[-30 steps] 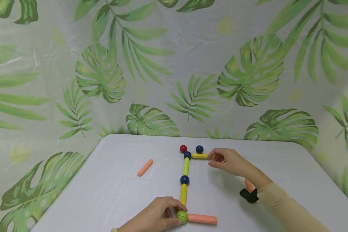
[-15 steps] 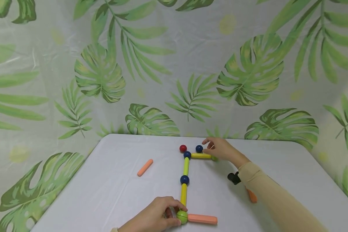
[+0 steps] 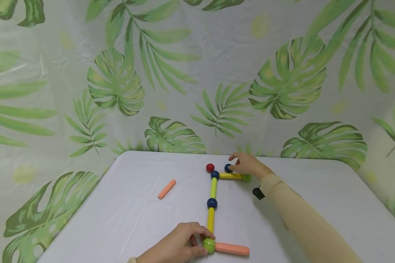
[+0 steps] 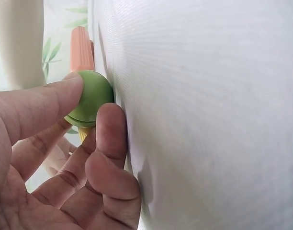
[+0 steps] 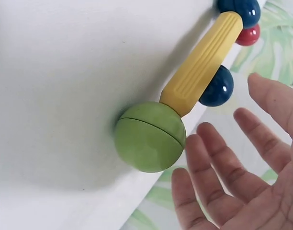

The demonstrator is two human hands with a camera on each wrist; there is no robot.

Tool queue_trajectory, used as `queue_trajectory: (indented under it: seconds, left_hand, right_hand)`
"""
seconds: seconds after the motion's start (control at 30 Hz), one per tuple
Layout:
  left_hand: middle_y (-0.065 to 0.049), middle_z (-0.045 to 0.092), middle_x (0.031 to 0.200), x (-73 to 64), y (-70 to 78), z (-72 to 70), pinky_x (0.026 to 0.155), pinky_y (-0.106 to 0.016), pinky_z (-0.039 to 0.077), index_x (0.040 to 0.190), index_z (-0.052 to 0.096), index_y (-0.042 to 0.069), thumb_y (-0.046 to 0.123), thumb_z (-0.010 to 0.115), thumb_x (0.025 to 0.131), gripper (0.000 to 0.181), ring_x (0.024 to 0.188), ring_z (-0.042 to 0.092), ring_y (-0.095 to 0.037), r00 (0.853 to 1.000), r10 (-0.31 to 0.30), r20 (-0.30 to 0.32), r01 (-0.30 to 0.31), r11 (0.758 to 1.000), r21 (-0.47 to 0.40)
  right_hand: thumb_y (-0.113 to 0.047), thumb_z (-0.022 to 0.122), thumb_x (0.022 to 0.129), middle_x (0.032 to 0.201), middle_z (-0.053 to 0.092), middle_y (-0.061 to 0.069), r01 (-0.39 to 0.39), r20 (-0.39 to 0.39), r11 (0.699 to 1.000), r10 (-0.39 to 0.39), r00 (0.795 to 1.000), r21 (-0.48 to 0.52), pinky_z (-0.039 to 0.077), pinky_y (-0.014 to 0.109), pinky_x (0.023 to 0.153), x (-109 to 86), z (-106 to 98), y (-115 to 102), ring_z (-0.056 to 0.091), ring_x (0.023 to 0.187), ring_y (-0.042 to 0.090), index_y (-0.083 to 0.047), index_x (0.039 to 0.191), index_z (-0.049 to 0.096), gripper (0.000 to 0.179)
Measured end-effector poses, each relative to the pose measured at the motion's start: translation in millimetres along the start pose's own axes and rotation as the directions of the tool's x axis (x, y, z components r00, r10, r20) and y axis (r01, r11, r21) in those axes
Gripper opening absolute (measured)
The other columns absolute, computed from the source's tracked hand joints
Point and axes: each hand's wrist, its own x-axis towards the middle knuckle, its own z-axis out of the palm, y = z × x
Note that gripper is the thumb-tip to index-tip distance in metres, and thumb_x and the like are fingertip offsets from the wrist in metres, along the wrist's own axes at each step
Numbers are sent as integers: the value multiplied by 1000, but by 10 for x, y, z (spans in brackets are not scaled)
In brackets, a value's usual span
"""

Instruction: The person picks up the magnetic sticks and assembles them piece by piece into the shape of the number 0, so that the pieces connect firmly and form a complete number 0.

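One white counter (image 3: pixel 125 219) runs to its far edge at twelve o'clock, and I see room toward eight. The right hand (image 3: pixel 249 165), at one, has left the outer end of the far yellow stick (image 3: pixel 231 176) since a second ago; its fingers spread wide beside a loose blue ball (image 5: pixel 218 87) near that edge. At six, the left hand (image 3: pixel 183 239) pinches a green ball (image 3: pixel 209 245).
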Motion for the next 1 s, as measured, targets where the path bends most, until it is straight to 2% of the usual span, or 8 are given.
queue_trajectory:
  seconds: [0.17,0.5,0.8,1.0]
  left_hand:
    - [13,71,101,6,-1,7,67,-16,50,123,78,21,16,81,97,27,71,58,2,1000,-1,-8,1,1000,10]
    - [19,69,100,7,-15,-4,66,-14,50,122,78,22,14,81,96,27,69,56,4,1000,15,-17,-15,1000,-1]
    - [17,70,100,11,-2,-1,66,-15,49,121,79,23,14,81,96,27,69,55,3,1000,-2,-21,2,1000,2]
    - [18,68,101,1,-22,-1,66,-14,50,123,78,21,14,81,97,27,70,56,5,999,44,-20,-44,999,14]
  right_hand:
    - [-29,71,104,126,71,19,1,41,999,1,999,-47,57,43,93,58,4,-63,65,100,27,-7,141,65,44]
    - [-22,73,103,139,67,21,30,59,983,-20,998,-183,53,53,108,93,36,-203,62,108,31,-5,135,68,36]
    - [-17,74,102,134,69,19,26,53,979,-16,998,-200,54,49,104,108,58,-256,61,105,29,-5,130,70,30]
    - [-19,74,102,133,68,21,22,56,984,-13,998,-174,55,50,103,85,30,-222,62,103,29,-4,130,69,31]
